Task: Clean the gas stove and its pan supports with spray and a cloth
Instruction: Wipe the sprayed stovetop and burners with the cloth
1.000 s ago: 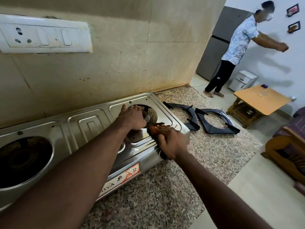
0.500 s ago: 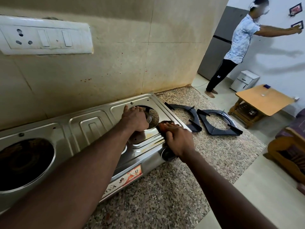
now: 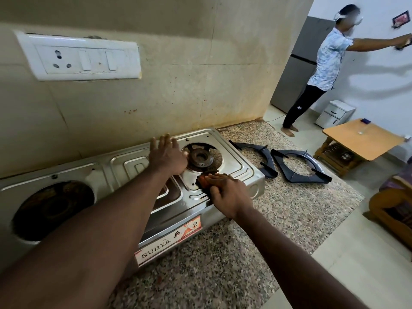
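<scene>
A steel two-burner gas stove lies on the speckled granite counter against the tiled wall. My left hand rests flat on the stove top, fingers straight, just left of the bare right burner. My right hand holds a small reddish-brown cloth down on the steel just in front of that burner. The left burner opening is dark and grimy. Two black pan supports lie on the counter to the right of the stove. No spray bottle is in view.
A white switchboard is on the wall above the stove. The counter ends at right over a tiled floor. Beyond it, a person reaches toward a wall by a grey fridge, near a wooden table.
My left hand has lifted off the right burner and now lies flat beside it, uncovering the burner. My right hand has slid the cloth a little leftward on the steel.
</scene>
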